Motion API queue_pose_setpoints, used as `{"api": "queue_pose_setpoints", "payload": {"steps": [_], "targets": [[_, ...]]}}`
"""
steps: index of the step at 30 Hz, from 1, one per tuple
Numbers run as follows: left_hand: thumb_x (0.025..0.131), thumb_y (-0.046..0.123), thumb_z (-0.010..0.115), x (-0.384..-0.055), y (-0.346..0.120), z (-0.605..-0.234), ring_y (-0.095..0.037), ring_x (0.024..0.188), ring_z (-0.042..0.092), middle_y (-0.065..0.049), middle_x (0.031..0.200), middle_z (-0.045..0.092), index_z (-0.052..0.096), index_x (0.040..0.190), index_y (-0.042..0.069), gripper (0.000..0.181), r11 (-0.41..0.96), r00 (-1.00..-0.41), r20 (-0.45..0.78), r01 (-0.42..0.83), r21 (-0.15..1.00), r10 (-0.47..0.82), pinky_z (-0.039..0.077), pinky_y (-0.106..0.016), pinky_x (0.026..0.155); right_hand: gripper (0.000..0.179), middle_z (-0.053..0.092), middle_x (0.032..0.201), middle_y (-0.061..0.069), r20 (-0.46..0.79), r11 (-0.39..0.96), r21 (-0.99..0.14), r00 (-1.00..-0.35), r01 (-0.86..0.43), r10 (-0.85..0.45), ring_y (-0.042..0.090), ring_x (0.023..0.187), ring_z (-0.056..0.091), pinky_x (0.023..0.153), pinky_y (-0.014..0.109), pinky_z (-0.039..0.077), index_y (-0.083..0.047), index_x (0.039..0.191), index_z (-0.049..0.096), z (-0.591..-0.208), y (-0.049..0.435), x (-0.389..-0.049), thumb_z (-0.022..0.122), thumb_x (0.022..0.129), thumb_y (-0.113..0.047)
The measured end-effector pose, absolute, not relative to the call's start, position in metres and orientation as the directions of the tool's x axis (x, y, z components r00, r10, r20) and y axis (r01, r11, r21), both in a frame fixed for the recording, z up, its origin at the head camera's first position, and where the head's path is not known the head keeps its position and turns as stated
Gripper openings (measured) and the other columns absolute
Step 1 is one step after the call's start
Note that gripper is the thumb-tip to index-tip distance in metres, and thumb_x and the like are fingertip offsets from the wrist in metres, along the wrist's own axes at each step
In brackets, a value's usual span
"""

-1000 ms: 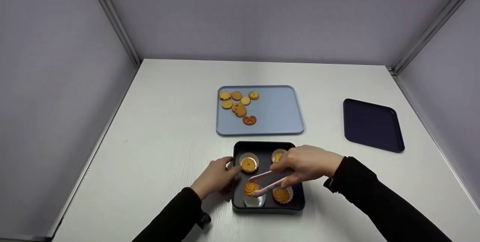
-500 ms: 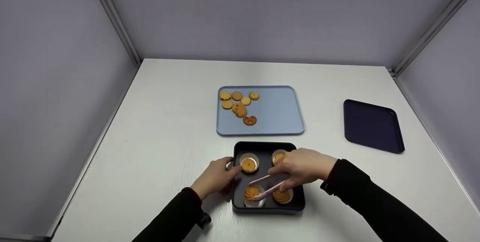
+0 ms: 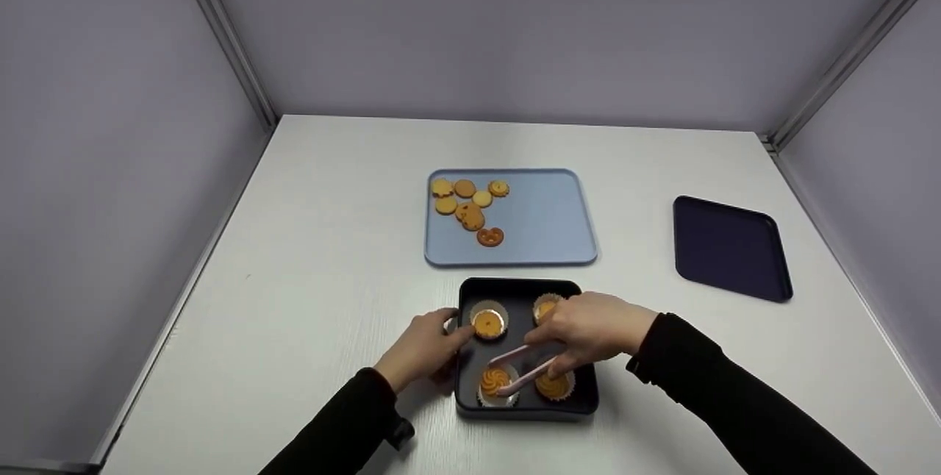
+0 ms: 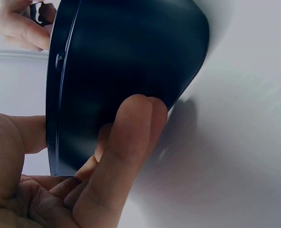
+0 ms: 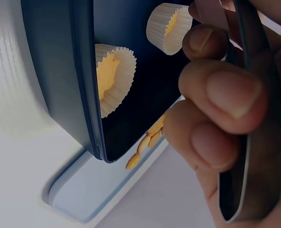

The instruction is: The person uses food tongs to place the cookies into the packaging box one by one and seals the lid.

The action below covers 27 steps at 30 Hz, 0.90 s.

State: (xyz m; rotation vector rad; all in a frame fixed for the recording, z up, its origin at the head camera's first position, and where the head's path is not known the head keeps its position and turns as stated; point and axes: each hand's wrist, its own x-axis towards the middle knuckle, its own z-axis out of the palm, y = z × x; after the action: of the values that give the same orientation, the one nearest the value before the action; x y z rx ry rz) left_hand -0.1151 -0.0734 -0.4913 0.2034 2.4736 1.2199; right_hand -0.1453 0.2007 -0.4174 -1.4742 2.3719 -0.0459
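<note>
My left hand (image 3: 426,346) grips the left wall of a dark, deep rectangular box (image 3: 520,313), thumb over the rim and fingers against the outside. In my right hand (image 3: 597,328) are tongs (image 5: 266,142) with a dark metal band and pink arms. Their tips lie at either side of a swirled cookie (image 3: 494,381), which sits in the near-left paper cup (image 3: 509,401). Another swirled cookie (image 3: 554,385) fills the near-right cup, partly under my hand. The far-left cup (image 3: 487,306) and far-right cup (image 5: 171,28) each hold a yellow-orange cookie.
Beyond the box lies a light blue tray (image 3: 544,218) with several cookies gathered at its left, including a pretzel-shaped one (image 3: 490,237). A dark purple tray (image 3: 731,248) lies to the right on the white table (image 3: 316,240). Grey panels (image 3: 470,34) enclose the table's back and sides.
The tongs have lowered the swirled cookie into the near-left cup, and my right hand has shifted slightly toward me. My left hand keeps its grip on the box.
</note>
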Motion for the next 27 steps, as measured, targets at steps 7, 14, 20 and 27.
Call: {"api": "queue_pose_setpoints", "payload": {"steps": [7,14,20,27], "targets": [[0.101,0.035,0.062,-0.1153,-0.0736,-0.4920,-0.030,0.104,0.067,-0.025,0.127,0.066,0.055,0.142,-0.005,0.057,0.621,-0.921,-0.259,-0.024,0.783,0.291,0.053,-0.049,0.094,0.041,0.069,0.082,-0.003,-0.268,0.449,-0.171,-0.397,-0.877,-0.878,0.006,0.064,0.052,0.055,0.030,0.048,-0.022,0.119,0.074,-0.4176,0.2006,-0.1448,0.082,0.084,-0.042],[0.101,0.034,0.062,-0.1156,-0.0735,-0.4921,-0.027,0.099,0.067,-0.025,0.126,0.067,0.056,0.140,-0.004,0.055,0.624,-0.924,-0.242,-0.004,0.781,0.297,0.054,-0.048,0.093,0.039,0.069,0.081,-0.003,-0.259,0.438,-0.187,-0.386,-0.879,-0.885,0.005,0.063,0.051,0.052,0.029,0.046,-0.019,0.114,0.074,-0.4161,0.1996,-0.1454,0.083,0.083,-0.041],[0.101,0.035,0.063,-0.1161,-0.0732,-0.4919,-0.026,0.097,0.067,-0.023,0.124,0.068,0.057,0.140,-0.003,0.055,0.630,-0.925,-0.243,-0.006,0.776,0.291,0.054,-0.047,0.092,0.038,0.068,0.080,-0.003,-0.252,0.436,-0.190,-0.386,-0.880,-0.888,0.006,0.063,0.052,0.052,0.030,0.046,-0.020,0.111,0.073,-0.4147,0.1998,-0.1457,0.083,0.082,-0.042],[0.101,0.036,0.063,-0.1161,-0.0732,-0.4921,-0.029,0.104,0.067,-0.024,0.127,0.066,0.057,0.140,-0.003,0.056,0.632,-0.926,-0.249,-0.014,0.774,0.285,0.053,-0.049,0.095,0.039,0.068,0.082,-0.003,-0.257,0.439,-0.189,-0.387,-0.879,-0.886,0.007,0.064,0.052,0.053,0.031,0.047,-0.020,0.114,0.074,-0.4155,0.2000,-0.1464,0.082,0.082,-0.042]]}}
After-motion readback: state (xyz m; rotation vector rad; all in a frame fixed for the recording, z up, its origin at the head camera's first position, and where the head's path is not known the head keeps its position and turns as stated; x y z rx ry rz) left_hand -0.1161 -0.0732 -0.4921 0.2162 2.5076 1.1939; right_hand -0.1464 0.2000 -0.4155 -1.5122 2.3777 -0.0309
